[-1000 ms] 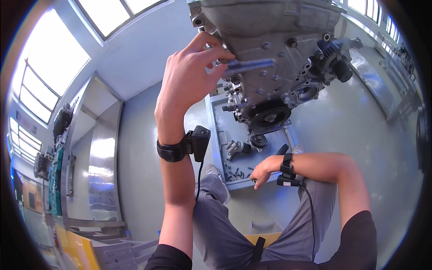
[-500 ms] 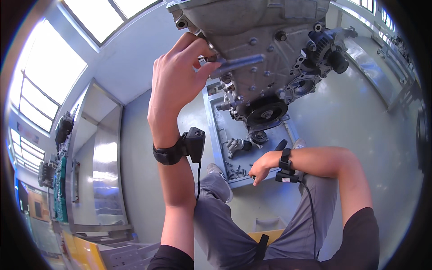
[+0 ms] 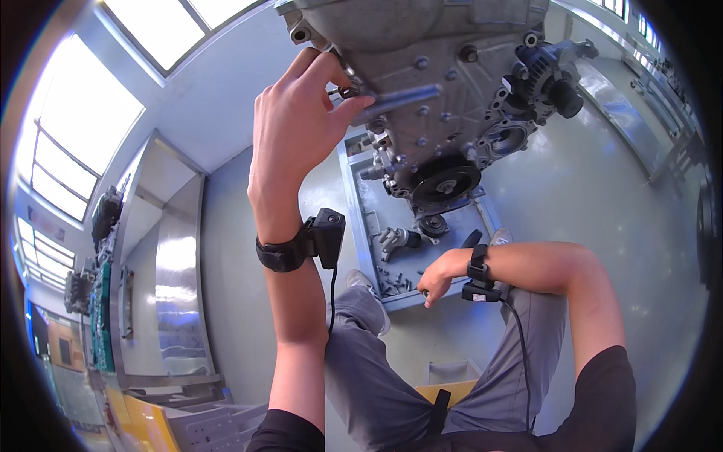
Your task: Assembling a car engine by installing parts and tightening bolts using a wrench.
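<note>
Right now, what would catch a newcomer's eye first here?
The big grey engine looms at the top centre, with the left hand up at its left edge. A round black pulley stands out low on it. Below, small metal pieces lie in a metal tray, left of the right hand.

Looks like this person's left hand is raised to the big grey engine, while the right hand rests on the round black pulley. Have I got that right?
Not quite: the right hand isn't on the round black pulley. The head view shows it lower down, by the near edge of the metal tray. The left hand is indeed raised to the big grey engine.
</note>
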Available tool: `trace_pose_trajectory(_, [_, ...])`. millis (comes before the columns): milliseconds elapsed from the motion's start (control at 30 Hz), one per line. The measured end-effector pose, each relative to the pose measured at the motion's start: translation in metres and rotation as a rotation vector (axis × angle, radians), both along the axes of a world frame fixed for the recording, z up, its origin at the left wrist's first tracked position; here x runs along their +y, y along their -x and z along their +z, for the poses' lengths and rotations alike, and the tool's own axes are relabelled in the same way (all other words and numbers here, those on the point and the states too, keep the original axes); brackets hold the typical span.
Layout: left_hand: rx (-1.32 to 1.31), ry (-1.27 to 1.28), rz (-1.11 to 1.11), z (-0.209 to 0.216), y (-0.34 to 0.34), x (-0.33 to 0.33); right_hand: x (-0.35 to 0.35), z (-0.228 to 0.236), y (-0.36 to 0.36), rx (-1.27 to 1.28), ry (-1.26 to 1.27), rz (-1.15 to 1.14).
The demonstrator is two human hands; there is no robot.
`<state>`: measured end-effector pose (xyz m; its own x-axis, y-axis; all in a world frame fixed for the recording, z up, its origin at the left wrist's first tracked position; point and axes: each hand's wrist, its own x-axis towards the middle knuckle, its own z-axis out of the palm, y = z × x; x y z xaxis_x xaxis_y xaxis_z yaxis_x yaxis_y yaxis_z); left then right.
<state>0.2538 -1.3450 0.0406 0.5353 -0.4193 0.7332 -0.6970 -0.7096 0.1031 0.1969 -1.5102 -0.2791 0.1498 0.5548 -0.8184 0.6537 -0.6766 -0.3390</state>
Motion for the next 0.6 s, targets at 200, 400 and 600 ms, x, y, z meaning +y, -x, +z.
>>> trace_pose_trajectory(200, [-0.015,-0.026,-0.085,0.0015,0.0019,0.0032,-0.0009,0.0012,0.0006,-0.004,-0.013,-0.025])
trace_pose_trajectory(400, [0.042,0.013,-0.002,0.0005,0.0007,-0.0003,0.0000,0.0026,-0.0009,0.015,0.009,-0.014])
trace_pose_trajectory(600, [-0.004,-0.016,-0.107,0.0015,0.0015,0.0027,-0.0008,0.0027,-0.0003,-0.006,-0.002,-0.013])
